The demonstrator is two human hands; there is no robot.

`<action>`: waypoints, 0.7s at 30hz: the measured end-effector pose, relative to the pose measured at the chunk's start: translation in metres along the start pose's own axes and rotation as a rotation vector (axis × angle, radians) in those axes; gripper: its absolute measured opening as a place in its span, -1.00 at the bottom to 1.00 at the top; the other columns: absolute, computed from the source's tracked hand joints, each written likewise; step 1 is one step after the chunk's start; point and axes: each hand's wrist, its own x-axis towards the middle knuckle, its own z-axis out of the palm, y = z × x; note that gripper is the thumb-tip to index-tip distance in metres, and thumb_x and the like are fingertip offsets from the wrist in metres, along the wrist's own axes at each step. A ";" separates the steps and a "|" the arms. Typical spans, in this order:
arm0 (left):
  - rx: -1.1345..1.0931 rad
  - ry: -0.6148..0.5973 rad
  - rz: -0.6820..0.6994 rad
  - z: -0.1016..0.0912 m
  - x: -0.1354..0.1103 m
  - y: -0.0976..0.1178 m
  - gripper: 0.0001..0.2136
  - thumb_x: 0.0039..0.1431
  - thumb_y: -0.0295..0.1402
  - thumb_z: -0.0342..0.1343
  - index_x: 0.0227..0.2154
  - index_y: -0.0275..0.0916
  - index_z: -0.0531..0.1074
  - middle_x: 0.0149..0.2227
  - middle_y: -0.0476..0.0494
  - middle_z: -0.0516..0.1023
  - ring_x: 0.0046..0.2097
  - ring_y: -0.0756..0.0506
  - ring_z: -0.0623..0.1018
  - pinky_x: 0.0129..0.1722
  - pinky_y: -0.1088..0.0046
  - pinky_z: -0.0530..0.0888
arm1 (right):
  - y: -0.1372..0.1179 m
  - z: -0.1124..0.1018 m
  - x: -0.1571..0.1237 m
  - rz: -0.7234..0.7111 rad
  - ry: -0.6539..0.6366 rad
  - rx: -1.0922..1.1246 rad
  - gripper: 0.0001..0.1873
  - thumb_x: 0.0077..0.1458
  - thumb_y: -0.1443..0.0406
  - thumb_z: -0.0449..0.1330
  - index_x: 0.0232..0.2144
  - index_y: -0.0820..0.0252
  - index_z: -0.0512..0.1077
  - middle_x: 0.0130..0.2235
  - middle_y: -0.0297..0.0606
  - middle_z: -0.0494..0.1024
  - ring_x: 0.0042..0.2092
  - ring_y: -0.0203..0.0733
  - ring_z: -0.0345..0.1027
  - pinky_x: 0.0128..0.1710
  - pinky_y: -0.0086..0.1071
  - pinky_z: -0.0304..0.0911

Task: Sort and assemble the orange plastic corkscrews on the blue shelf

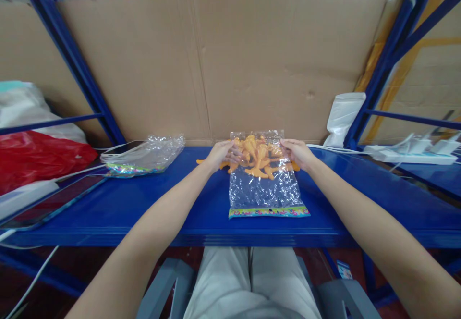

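Observation:
A clear plastic bag [264, 191] with a colourful printed strip along its near edge lies over a heap of orange plastic pieces [256, 158] on the blue shelf. Some pieces stick out past the bag's left and right sides; I cannot tell whether any are inside it. My left hand [222, 154] pinches the bag's far left edge, fingers closed. At the far right edge, my right hand [296, 153] grips the film between thumb and fingers. The pieces' exact shape is hard to make out through the shiny film.
A stack of similar clear bags [144, 158] lies at the left, beside a tablet [54, 203] and a red bag [39, 158]. On the right are a white pouch [344, 117] and a power strip [410, 154] with cables. A cardboard sheet [252, 59] stands behind the shelf [144, 213].

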 end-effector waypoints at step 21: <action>0.056 0.110 0.054 0.012 -0.014 0.017 -0.83 0.26 -0.42 0.02 -0.47 -0.28 0.33 -0.59 -0.03 0.52 -0.66 0.06 0.44 -0.60 0.58 0.37 | -0.003 0.001 -0.001 -0.129 0.037 -0.043 -0.84 0.01 0.30 0.26 -0.55 0.19 0.39 -0.56 -0.43 0.36 -0.58 -0.44 0.15 -0.60 -0.52 0.12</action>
